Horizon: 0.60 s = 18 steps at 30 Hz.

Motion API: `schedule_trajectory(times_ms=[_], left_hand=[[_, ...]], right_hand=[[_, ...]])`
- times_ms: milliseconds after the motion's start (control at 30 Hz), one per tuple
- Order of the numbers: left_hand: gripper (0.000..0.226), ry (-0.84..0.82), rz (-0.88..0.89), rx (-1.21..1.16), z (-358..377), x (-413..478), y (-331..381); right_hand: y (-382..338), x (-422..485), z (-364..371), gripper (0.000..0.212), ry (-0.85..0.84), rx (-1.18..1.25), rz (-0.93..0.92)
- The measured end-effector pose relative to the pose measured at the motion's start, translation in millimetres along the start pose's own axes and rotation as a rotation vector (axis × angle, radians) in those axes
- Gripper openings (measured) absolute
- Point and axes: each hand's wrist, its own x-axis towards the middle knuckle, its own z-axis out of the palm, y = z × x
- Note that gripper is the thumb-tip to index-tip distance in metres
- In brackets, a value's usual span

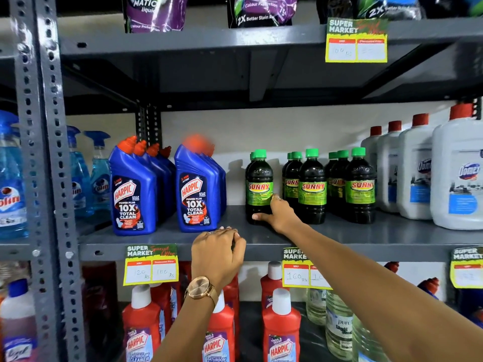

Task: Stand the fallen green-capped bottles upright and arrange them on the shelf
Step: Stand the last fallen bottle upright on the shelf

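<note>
Several dark bottles with green caps and green SUNNY labels stand upright in three rows on the middle grey shelf [339, 239]. My right hand [277, 214] wraps the lower part of the leftmost front bottle [259, 184], thumb across its base and fingers behind its right side. The middle front bottle [312, 186] and the right front bottle [361, 186] stand free beside it. My left hand [218, 254], wearing a gold watch, rests curled on the shelf's front edge with nothing in it. No green-capped bottle lies on its side in view.
Blue Harpic bottles [196, 192] stand left of the green-capped rows, white red-capped jugs [415, 171] to the right. A gap of bare shelf lies between the Harpic and the leftmost bottle. Price tags [151, 265] hang from the shelf edge; red bottles fill the shelf below.
</note>
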Motion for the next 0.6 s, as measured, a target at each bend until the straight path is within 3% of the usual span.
schedule_trajectory(times_ms=[400,600], left_hand=[[0.038,0.030,-0.059,-0.007,4.9,-3.9,3.9],[0.033,-0.091,-0.042,0.063,-2.9,1.0,6.0]], right_hand=[[2.7,0.8,0.7,0.070,-0.047,0.121,-0.032],[5.6,-5.8,-10.9,0.083,0.032,0.262,0.006]])
